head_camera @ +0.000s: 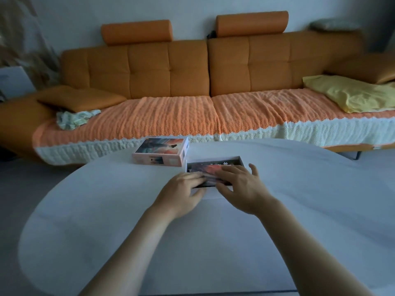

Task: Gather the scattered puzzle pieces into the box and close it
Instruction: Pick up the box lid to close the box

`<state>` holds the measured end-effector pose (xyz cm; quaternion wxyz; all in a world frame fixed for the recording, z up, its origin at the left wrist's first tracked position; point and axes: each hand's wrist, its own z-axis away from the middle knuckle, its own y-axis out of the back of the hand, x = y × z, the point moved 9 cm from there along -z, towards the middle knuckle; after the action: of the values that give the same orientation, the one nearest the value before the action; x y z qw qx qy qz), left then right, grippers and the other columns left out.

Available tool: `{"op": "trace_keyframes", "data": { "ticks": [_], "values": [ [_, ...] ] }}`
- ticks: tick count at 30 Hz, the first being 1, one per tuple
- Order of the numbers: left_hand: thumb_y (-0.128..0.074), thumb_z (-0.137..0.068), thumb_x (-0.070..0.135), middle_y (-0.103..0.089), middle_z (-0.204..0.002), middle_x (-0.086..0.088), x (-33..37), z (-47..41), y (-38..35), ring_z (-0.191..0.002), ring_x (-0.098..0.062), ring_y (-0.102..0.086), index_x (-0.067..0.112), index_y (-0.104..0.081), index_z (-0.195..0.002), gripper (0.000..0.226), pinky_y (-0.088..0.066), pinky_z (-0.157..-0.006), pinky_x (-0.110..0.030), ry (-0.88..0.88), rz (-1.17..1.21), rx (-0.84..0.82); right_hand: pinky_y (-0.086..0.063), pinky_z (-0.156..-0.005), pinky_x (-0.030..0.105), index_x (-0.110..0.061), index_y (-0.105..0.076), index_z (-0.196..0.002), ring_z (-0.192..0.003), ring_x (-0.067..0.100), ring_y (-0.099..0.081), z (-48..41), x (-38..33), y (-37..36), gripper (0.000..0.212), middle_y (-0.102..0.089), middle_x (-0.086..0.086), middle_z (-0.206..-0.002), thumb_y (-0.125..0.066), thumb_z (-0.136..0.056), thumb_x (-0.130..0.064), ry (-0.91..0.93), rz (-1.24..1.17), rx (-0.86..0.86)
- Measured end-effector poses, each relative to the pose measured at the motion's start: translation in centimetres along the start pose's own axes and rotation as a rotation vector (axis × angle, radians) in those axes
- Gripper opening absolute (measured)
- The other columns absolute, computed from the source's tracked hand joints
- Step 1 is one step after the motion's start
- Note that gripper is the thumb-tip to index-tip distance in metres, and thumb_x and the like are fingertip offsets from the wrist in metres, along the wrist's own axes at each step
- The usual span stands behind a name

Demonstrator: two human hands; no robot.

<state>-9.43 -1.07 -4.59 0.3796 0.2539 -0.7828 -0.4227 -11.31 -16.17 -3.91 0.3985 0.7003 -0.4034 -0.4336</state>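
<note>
White and round, the table (106,221) sits in front of a long orange sofa (166,69). My left hand (181,195) lies flat at the near left corner of the box (240,159), fingers spread and pressing down on the puzzle pieces (211,169) inside. My right hand (241,189) is flat too, fingers wide, on the near right side. Neither hand holds anything.

That box is open and looks nearly full of dark and orange pieces. I see no loose pieces on the table, so I think the gathering is done. I seem to be patting them down flat.

Behind and to the left, touching the box, stands the lid (161,151) with a picture on top. It is not on yet. Putting it on is what is left.
</note>
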Motion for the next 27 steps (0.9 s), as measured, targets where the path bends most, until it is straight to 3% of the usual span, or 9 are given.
{"op": "trace_keyframes", "data": {
  "ticks": [4, 6, 11, 15, 19, 22, 24, 27],
  "values": [
    [-0.044, -0.09, 0.052, -0.055, -0.14, 0.01, -0.5, -0.5, -1.2, -0.129, -0.009, -0.047, 0.024, -0.062, -0.13, 0.053, -0.03, -0.112, -0.033, -0.04, -0.053, -0.012, 0.004, -0.114, 0.06, -0.044, -0.043, -0.138, -0.137, 0.003, -0.031, -0.4, -0.1, -0.4, 0.044, -0.044, -0.02, -0.143, -0.032, -0.097, -0.056, -0.035, 0.041, -0.039],
    [-0.046, -0.089, 0.05, -0.058, -0.133, 0.012, -0.5, -0.6, -0.8, -0.121, -0.009, -0.05, 0.025, -0.065, -0.126, 0.048, -0.033, -0.107, -0.033, -0.067, -0.069, 0.04, 0.006, -0.114, 0.06, -0.043, -0.044, -0.137, -0.137, 0.003, -0.031, -0.7, -0.3, -0.4, 0.044, -0.044, -0.021, -0.143, -0.032, -0.097, -0.057, -0.034, 0.042, -0.043],
    [-0.048, -0.092, 0.045, -0.051, -0.137, 0.006, -3.0, -1.8, 2.1, -0.13, -0.011, -0.041, 0.022, -0.062, -0.128, 0.045, -0.034, -0.11, -0.036, 0.05, 0.142, 0.212, -0.002, -0.116, 0.055, -0.041, -0.042, -0.14, -0.143, 0.014, -0.025, -2.2, -1.3, -0.3, 0.052, -0.036, -0.008, -0.152, -0.029, -0.093, -0.06, 0.012, 0.114, -0.001],
    [-0.048, -0.091, 0.041, -0.042, -0.144, -0.003, -7.4, -2.5, 5.9, -0.135, -0.019, -0.032, 0.02, -0.057, -0.131, 0.046, -0.029, -0.111, -0.037, 0.205, 0.09, 0.429, -0.015, -0.117, 0.049, -0.035, -0.037, -0.144, -0.142, 0.02, -0.025, -5.4, -3.8, -1.4, 0.055, -0.032, 0.0, -0.154, -0.031, -0.094, -0.057, 0.044, 0.101, -0.045],
    [-0.053, -0.092, 0.043, -0.011, -0.161, -0.006, -13.9, -1.6, 6.3, -0.147, -0.025, -0.009, 0.027, -0.033, -0.15, 0.063, -0.019, -0.118, -0.047, 0.505, 0.097, 0.367, -0.016, -0.115, 0.054, -0.03, -0.021, -0.15, -0.138, 0.025, -0.031, -9.4, -5.9, -5.0, 0.067, -0.041, 0.005, -0.147, -0.029, -0.092, -0.064, 0.028, 0.18, -0.194],
    [-0.049, -0.092, 0.052, 0.005, -0.163, -0.008, -17.8, -0.2, 5.3, -0.149, -0.028, -0.001, 0.031, -0.015, -0.155, 0.074, -0.014, -0.119, -0.051, 0.687, 0.177, 0.266, -0.007, -0.115, 0.06, -0.031, -0.013, -0.152, -0.14, 0.03, -0.031, -12.0, -6.9, -7.0, 0.072, -0.043, 0.011, -0.146, -0.024, -0.091, -0.069, -0.009, 0.217, -0.261],
    [-0.047, -0.091, 0.056, 0.009, -0.163, -0.006, -19.2, 0.2, 4.7, -0.149, -0.031, -0.001, 0.036, -0.009, -0.155, 0.078, -0.014, -0.118, -0.054, 0.738, 0.268, 0.192, 0.002, -0.112, 0.064, -0.034, -0.008, -0.152, -0.142, 0.031, -0.029, -13.2, -7.4, -8.1, 0.076, -0.042, 0.012, -0.147, -0.021, -0.088, -0.073, -0.034, 0.26, -0.312],
    [-0.05, -0.091, 0.051, -0.005, -0.163, -0.002, -19.6, 0.1, 5.1, -0.148, -0.026, -0.013, 0.035, -0.014, -0.154, 0.074, -0.02, -0.114, -0.048, 0.715, 0.443, 0.204, 0.007, -0.109, 0.068, -0.034, -0.012, -0.151, -0.138, 0.028, -0.036, -14.3, -8.9, -9.0, 0.073, -0.047, 0.01, -0.144, -0.023, -0.089, -0.072, -0.041, 0.275, -0.326]
  ]
}}
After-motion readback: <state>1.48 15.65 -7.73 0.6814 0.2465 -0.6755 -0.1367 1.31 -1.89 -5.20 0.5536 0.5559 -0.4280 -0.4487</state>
